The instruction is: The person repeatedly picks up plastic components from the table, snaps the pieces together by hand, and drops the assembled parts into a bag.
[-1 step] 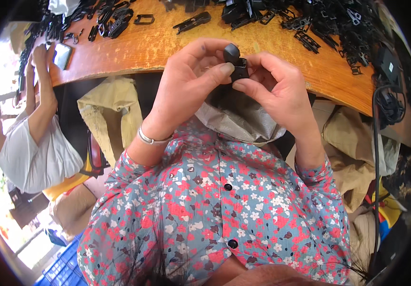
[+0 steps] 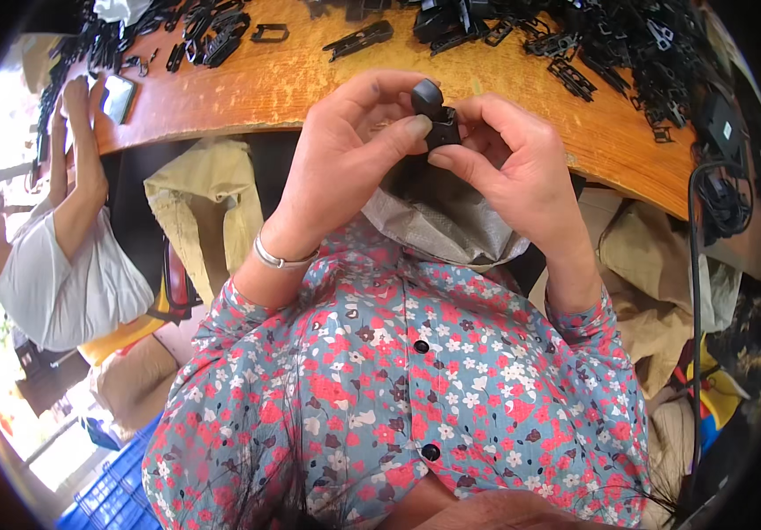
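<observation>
Between my two hands is a small black plastic part (image 2: pixel 443 132) with a rounded knob-like piece at its top left. My left hand (image 2: pixel 354 146) pinches it from the left, thumb across its front. From the right, my right hand (image 2: pixel 514 150) grips its edge between thumb and fingers. Both hands are held just over the near edge of the wooden table (image 2: pixel 301 84). Under them hangs the mouth of a grey woven sack (image 2: pixel 451 228). My fingers cover much of the part, so its full shape is hidden.
Heaps of black plastic parts (image 2: pixel 636 53) spread over the table's far side, with a long black piece (image 2: pixel 360 40) nearer. A black cable (image 2: pixel 696 291) hangs at the right. On the left sits a co-worker (image 2: pixel 75 274) near a phone (image 2: pixel 118 99). Beige sacks (image 2: pixel 208 177) hang below the table.
Very little differs: my hands keep the same hold on the black part, which looks very slightly turned. The view has shifted a touch.
</observation>
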Motion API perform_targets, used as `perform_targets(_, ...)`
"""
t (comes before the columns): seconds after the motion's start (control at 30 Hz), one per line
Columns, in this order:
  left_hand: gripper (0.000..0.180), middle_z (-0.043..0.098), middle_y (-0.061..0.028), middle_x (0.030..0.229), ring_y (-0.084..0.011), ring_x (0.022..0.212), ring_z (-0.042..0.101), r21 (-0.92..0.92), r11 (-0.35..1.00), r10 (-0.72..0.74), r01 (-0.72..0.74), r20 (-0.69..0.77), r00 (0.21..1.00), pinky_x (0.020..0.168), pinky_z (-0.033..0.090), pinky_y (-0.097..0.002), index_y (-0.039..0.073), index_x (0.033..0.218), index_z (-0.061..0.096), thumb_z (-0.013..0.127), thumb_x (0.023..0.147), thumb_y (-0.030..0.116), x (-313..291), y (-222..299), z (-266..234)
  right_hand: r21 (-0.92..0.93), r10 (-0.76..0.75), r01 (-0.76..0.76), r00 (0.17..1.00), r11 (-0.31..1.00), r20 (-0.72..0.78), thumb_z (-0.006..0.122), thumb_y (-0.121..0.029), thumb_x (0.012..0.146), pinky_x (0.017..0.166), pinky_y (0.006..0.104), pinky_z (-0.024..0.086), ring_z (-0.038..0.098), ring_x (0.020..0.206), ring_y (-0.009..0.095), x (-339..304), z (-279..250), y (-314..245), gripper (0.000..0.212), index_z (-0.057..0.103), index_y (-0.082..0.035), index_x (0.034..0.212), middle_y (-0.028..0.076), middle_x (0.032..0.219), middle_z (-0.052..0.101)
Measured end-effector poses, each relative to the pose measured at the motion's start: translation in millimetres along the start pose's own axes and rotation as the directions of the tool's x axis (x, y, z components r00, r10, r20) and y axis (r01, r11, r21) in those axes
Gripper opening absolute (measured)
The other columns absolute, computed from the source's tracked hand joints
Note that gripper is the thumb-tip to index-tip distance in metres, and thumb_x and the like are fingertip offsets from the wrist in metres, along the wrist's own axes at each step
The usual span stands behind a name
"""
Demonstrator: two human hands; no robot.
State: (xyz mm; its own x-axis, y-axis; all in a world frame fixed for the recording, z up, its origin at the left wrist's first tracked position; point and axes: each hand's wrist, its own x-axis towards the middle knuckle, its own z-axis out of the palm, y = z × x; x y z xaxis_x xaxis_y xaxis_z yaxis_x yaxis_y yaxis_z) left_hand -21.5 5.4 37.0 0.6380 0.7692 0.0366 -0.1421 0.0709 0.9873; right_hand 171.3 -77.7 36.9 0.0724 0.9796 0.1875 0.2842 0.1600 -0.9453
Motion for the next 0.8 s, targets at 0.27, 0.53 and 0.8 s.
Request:
perform_targets(0.27,0.046,0.068,-0.0073,0.119,-0.0116,0.106,0.068,0.142,0.98,0.156,-0.143,-0.087,0.984,0.094,0.056,-0.0268,-0.005,0.141,0.055,0.07,0.098,-0.003,-23,2,8,-0.335,-0.319,0.294,0.947,0.895,-0.02,0.086,-0.01,0.077,0.062,0.042,0.052,0.065,0.073,0.034,9,19,2,0.031,0.066,-0.002,0.099,0.014,0.087,0.063)
perform_targets(0.53,0.038,0.072,-0.0067,0.112,-0.0106,0.107,0.068,0.39,0.904,0.241,-0.175,-0.125,0.962,0.091,0.056,-0.0254,-0.003,0.133,0.063,0.07,0.095,-0.007,-23,-1,17,-0.403,-0.324,0.252,0.939,0.88,-0.119,0.084,-0.009,0.076,0.065,0.0437,0.056,0.069,0.08,0.036,3,28,3,0.032,0.065,-0.004,0.101,0.014,0.092,0.065)
perform_targets(0.8,0.033,0.068,-0.008,0.12,-0.0137,0.108,0.065,0.38,0.857,0.354,-0.347,0.055,0.934,0.095,0.054,-0.0283,-0.004,0.126,0.064,0.07,0.094,-0.008,-12,-5,13,-0.328,-0.335,0.285,0.936,0.901,-0.107,0.081,-0.007,0.08,0.067,0.0396,0.058,0.073,0.079,0.034,-1,21,15,0.038,0.067,-0.004,0.115,0.015,0.093,0.072)
